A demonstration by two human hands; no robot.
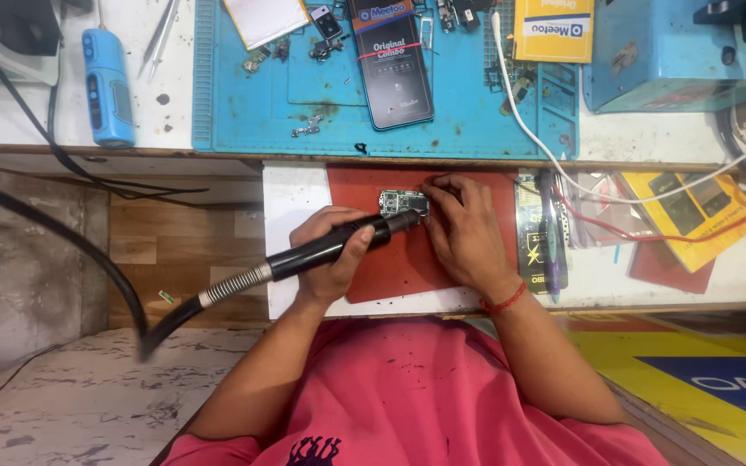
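1. Two bare hands work close together over one red mat on a white pull-out shelf.
2. Left hand: fingers are wrapped tightly around one black tool handle, held at a slant with its tip pointing up and right toward the circuit board.
3. Right hand: palm faces down, fingers are bent, and fingertips press on the right edge of the board. The wrist carries one red thread band.
4. One small green circuit board lies flat near the top edge of the mat, between the tool tip and the right fingertips.
5. One ribbed metal spring sleeve joins the handle to one thick black hose.
6. One ridged blue work mat covers the bench above; one black flat box and one blue cylindrical device lie there.
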